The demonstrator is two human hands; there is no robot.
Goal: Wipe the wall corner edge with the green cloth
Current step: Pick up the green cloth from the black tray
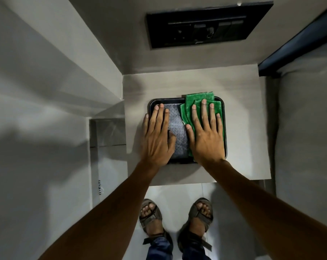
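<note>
A folded green cloth (190, 102) lies in the right half of a black tray (149, 105) on a small grey table. My right hand (205, 132) rests flat on the cloth, fingers spread, not gripping it. My left hand (158, 136) lies flat on the tray's left half, over a grey patterned liner (177, 128). The wall corner edge (95, 53) runs down on the left, from the top toward the table's far left corner.
The table top (243, 128) stands against the back wall under a black switch panel (205, 25). A bed with a dark frame (299, 42) borders the right side. My sandalled feet (175, 218) stand on the pale floor in front of the table.
</note>
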